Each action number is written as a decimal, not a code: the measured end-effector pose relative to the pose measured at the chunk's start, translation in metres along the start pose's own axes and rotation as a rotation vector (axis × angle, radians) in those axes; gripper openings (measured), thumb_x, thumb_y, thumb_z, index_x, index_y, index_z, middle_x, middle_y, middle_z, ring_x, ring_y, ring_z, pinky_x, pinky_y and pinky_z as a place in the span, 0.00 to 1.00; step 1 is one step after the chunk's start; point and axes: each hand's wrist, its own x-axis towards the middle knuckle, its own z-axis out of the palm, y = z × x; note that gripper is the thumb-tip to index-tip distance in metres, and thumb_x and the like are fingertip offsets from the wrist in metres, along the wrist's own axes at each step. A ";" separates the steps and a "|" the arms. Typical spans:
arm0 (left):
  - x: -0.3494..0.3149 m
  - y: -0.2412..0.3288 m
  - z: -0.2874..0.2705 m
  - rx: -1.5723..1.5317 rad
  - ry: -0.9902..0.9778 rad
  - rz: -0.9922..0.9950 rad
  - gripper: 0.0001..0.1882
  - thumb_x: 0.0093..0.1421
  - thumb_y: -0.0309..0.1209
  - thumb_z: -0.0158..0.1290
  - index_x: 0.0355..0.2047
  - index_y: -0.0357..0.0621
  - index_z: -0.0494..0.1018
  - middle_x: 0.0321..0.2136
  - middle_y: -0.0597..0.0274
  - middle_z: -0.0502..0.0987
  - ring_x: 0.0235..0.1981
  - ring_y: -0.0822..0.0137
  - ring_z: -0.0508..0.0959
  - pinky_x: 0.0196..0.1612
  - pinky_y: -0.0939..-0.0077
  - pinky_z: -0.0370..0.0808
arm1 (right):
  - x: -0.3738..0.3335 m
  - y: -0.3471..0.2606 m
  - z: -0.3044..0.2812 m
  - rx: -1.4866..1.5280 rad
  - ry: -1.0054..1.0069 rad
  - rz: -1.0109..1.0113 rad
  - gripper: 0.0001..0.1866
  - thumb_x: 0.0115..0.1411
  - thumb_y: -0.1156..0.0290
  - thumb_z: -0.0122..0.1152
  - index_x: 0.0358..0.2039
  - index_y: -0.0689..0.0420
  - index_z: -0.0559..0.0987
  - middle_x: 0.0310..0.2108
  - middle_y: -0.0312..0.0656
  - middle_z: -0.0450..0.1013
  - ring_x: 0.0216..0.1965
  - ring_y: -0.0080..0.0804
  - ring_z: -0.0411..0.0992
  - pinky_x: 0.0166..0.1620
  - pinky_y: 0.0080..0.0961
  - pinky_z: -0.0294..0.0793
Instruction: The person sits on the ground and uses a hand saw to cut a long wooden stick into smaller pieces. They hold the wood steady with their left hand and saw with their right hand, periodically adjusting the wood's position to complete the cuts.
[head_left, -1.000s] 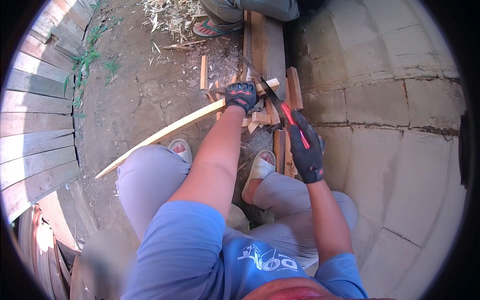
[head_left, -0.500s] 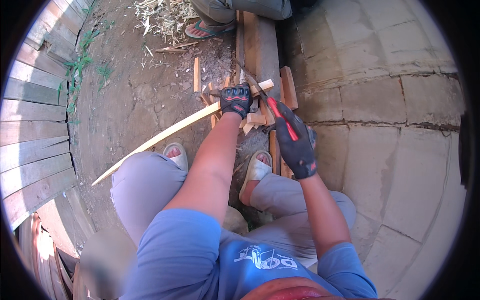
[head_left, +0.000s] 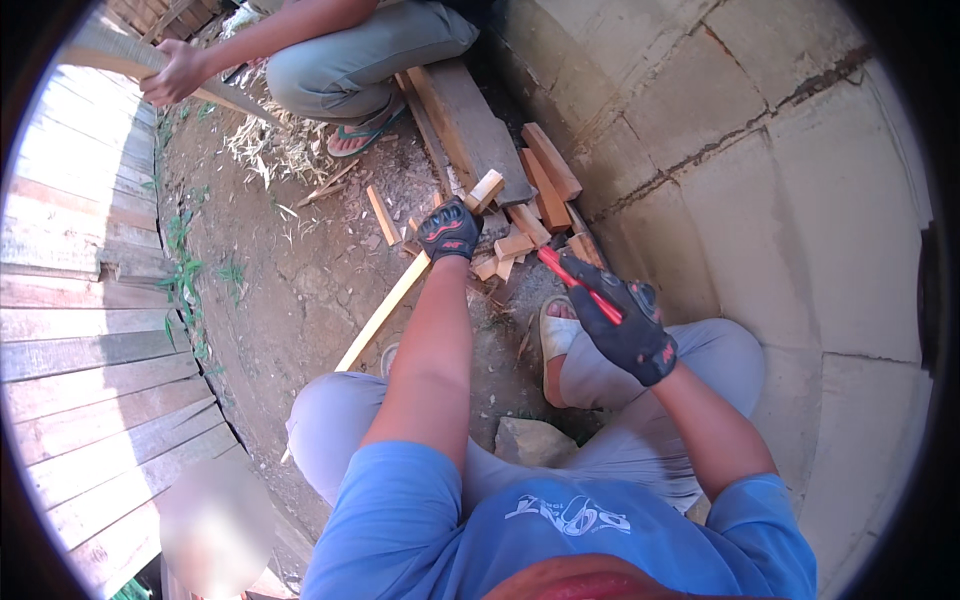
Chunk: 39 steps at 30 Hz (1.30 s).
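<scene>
My left hand (head_left: pixel 450 230), in a black glove with red trim, is closed round a long pale wooden strip (head_left: pixel 385 310) near its far end. That end juts out beyond my fingers above the timber, while the rest slants down left past my knee. My right hand (head_left: pixel 622 322), also gloved, grips the red handle of a saw (head_left: pixel 580 284). The handle points up left toward small wood offcuts (head_left: pixel 514 246); its blade cannot be made out now. Both hands are apart.
A thick timber beam (head_left: pixel 462 130) lies ahead, with reddish wood blocks (head_left: pixel 550 165) beside it. A co-worker squats at the far left, a hand (head_left: pixel 178 75) on a plank. Wood shavings (head_left: pixel 262 145) litter the dirt. A block wall (head_left: pixel 800 250) stands right; a stone (head_left: pixel 532 442) lies between my legs.
The view has swung, bringing the co-worker's arm and plank into sight. My right hand with the saw has drawn back from the strip's end. My left hand keeps its hold on the strip.
</scene>
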 end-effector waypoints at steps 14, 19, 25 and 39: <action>0.006 -0.002 0.003 -0.022 -0.034 -0.018 0.17 0.64 0.50 0.60 0.43 0.54 0.84 0.38 0.56 0.88 0.41 0.54 0.88 0.43 0.55 0.83 | 0.114 0.019 0.088 0.073 -0.018 -0.010 0.23 0.73 0.58 0.55 0.66 0.46 0.78 0.52 0.52 0.82 0.49 0.55 0.81 0.53 0.47 0.79; -0.017 0.014 0.004 0.019 -0.046 0.016 0.15 0.69 0.47 0.55 0.41 0.55 0.85 0.38 0.55 0.88 0.41 0.55 0.89 0.43 0.58 0.83 | 0.081 0.038 0.071 0.080 -0.041 -0.080 0.25 0.74 0.54 0.53 0.68 0.45 0.76 0.52 0.53 0.81 0.48 0.56 0.80 0.53 0.49 0.79; -0.022 -0.019 0.042 -0.077 0.070 -0.074 0.16 0.68 0.48 0.55 0.41 0.53 0.86 0.39 0.54 0.88 0.44 0.53 0.88 0.45 0.58 0.82 | 0.080 -0.005 0.064 -0.011 -0.151 -0.099 0.24 0.73 0.56 0.55 0.67 0.44 0.77 0.43 0.51 0.83 0.40 0.55 0.81 0.43 0.50 0.80; -0.047 0.012 0.005 -0.114 -0.188 -0.073 0.24 0.62 0.53 0.59 0.48 0.50 0.84 0.46 0.47 0.86 0.49 0.47 0.86 0.52 0.53 0.81 | 0.022 -0.023 0.029 -0.095 -0.015 -0.329 0.15 0.70 0.64 0.57 0.50 0.54 0.84 0.25 0.46 0.79 0.24 0.45 0.79 0.26 0.44 0.76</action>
